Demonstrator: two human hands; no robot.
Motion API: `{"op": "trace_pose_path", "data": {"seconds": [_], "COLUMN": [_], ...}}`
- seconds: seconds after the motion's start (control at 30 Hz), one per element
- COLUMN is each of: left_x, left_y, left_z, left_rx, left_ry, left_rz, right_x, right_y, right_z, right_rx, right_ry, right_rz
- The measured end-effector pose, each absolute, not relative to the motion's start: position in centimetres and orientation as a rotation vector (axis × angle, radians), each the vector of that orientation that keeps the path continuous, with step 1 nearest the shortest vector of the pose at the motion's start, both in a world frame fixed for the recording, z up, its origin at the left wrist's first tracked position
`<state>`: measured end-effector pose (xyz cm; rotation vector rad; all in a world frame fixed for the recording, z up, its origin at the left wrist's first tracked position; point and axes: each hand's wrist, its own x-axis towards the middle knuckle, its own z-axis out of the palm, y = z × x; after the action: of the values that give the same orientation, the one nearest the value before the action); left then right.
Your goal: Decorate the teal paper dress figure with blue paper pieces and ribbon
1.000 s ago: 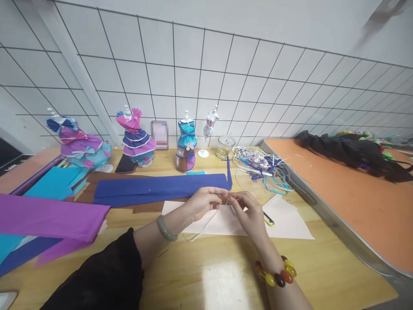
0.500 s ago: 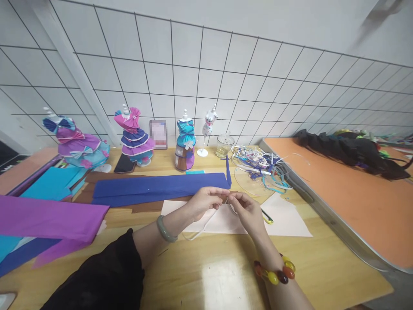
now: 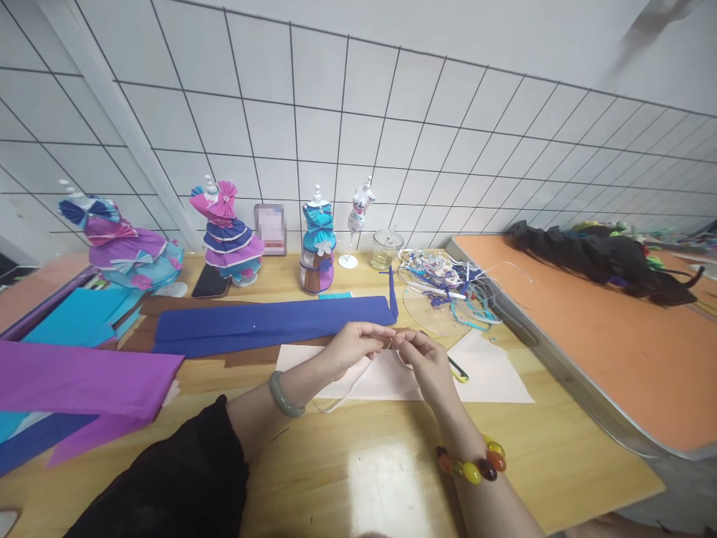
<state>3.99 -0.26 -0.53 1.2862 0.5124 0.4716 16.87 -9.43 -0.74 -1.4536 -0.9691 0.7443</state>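
Observation:
My left hand [image 3: 354, 350] and my right hand [image 3: 421, 359] meet at the fingertips over a pale pink sheet [image 3: 487, 373]. Both are closed in a pinch on a thin white ribbon [image 3: 354, 382]; one end of it trails down past my left hand to the wooden table. What sits right between the fingertips is too small to make out. Partly under my right hand lies a yellow-and-black tool [image 3: 458, 370], most of it hidden. Just beyond the hands stretches a folded strip of dark blue paper or cloth [image 3: 269, 323], resting on brown sheets [image 3: 140, 329].
Small dressed mannequins [image 3: 219, 239] stand along the tiled wall, beside a bare-looking white one [image 3: 358, 213], a phone [image 3: 210, 282] and a glass cup [image 3: 386, 250]. Ribbon scraps [image 3: 448, 280] are heaped at back right. Purple sheets [image 3: 89, 381] lie left; an orange surface [image 3: 565, 321] is right.
The view has shifted slightly, so everything sits a little further left. My hands stay together at the fingertips, with only slight finger movement.

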Motion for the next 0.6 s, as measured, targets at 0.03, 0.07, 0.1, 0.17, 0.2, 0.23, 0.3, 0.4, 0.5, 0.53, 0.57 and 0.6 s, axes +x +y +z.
{"op": "trace_pose_path", "data": {"seconds": [0.03, 0.07, 0.1, 0.17, 0.2, 0.23, 0.3, 0.4, 0.5, 0.53, 0.57, 0.6], "left_x": [3.99, 4.0, 4.03, 4.09, 4.12, 4.15, 4.17, 4.17, 4.17, 4.18, 4.17, 4.17], "left_y": [-0.26, -0.25, -0.23, -0.16, -0.11, -0.06, 0.04, 0.05, -0.12, -0.18, -0.23, -0.26], "left_z": [-0.45, -0.4, -0.38, -0.39, -0.41, -0.42, -0.39, -0.11, 0.26, 0.35, 0.4, 0.42], "left_rx": [1.308, 1.329, 1.344, 1.368, 1.381, 1.394, 1.415, 1.407, 1.391, 1.394, 1.398, 1.403], "left_ry": [0.523, 0.536, 0.555, 0.592, 0.602, 0.605, 0.606, 0.64, 0.629, 0.615, 0.602, 0.594], "left_rz": [0.481, 0.491, 0.5, 0.516, 0.53, 0.548, 0.583, 0.573, 0.525, 0.522, 0.526, 0.532], "right_x": [16.86, 16.84, 16.82, 16.78, 16.76, 16.74, 16.71, 16.68, 16.64, 16.62, 16.6, 16.6], "right_y": [-9.43, -9.43, -9.43, -9.44, -9.44, -9.44, -9.43, -9.44, -9.45, -9.45, -9.45, -9.43], "right_z": [-0.73, -0.71, -0.68, -0.6, -0.56, -0.52, -0.46, -0.41, -0.51, -0.59, -0.68, -0.77], "right_rx": [-1.444, -1.434, -1.425, -1.403, -1.391, -1.38, -1.368, -1.384, -1.414, -1.419, -1.419, -1.42], "right_ry": [-0.953, -0.938, -0.923, -0.887, -0.87, -0.856, -0.841, -0.85, -0.923, -0.956, -0.988, -1.017], "right_rz": [0.76, 0.775, 0.788, 0.817, 0.831, 0.844, 0.859, 0.843, 0.783, 0.76, 0.738, 0.716]}}
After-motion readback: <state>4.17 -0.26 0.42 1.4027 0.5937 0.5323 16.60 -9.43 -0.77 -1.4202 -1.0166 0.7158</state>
